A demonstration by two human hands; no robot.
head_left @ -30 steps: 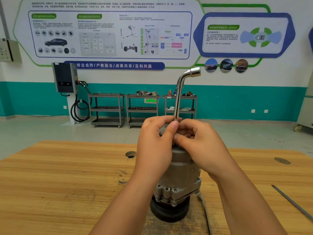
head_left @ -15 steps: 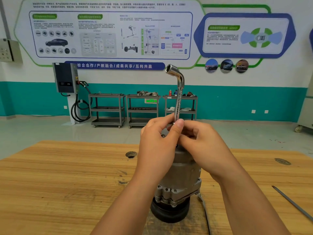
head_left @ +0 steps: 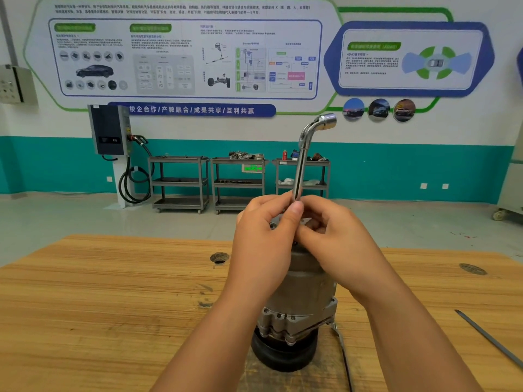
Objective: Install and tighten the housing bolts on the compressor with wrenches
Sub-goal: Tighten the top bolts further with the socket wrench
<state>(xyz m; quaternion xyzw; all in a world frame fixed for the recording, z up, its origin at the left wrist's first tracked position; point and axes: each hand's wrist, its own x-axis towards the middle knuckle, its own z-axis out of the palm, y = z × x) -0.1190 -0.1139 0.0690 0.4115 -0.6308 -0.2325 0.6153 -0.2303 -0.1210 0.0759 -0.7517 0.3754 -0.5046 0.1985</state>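
Compressor (head_left: 300, 301) upright on workbench (head_left: 113, 306), L-shaped socket wrench (head_left: 304, 157) above it, metal rod (head_left: 489, 338) right, carts (head_left: 237, 182) behind.

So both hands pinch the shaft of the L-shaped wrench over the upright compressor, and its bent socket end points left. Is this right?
Not quite: the head view shows the bent socket end of the L-shaped wrench pointing right, not left. The left hand and right hand do pinch its shaft over the upright compressor.

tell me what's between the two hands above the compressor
The L-shaped socket wrench: its upright shaft is pinched by the left hand and right hand, in the head view.
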